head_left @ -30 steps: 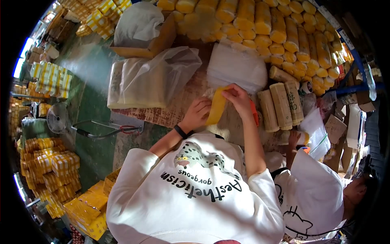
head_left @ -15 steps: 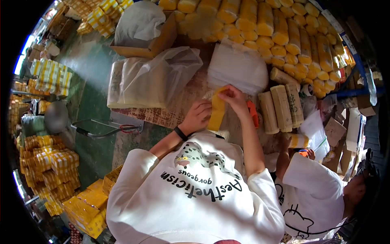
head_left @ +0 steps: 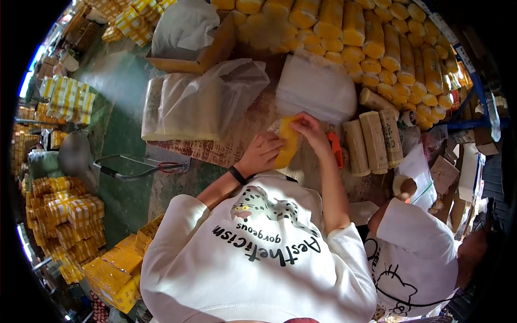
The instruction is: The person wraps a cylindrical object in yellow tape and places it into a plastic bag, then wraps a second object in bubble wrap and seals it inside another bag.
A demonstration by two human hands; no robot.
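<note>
A wide yellow strip (head_left: 288,142), by its look packing tape, hangs between my two hands above the worktable. My right hand (head_left: 312,131) pinches its upper end between thumb and fingers. Lower down, my left hand (head_left: 263,153) has curled fingers on the strip's left edge; the fingertips are partly hidden behind it. An orange tool (head_left: 335,149), probably a tape dispenser, lies just right of my right wrist. Beyond my hands is a stack of clear plastic bags (head_left: 315,89).
Wrapped rolls (head_left: 372,141) stand at the right, below a pile of yellow-wrapped rolls (head_left: 385,51). A plastic-covered bundle (head_left: 183,110) and an open carton (head_left: 202,56) sit at left. A co-worker (head_left: 414,247) is close on my right, one hand (head_left: 407,188) at a roll.
The strip has folded or tilted, its lower end swinging slightly up and left. My left fingers have shifted a little towards it. The co-worker's roll has turned end-on.
</note>
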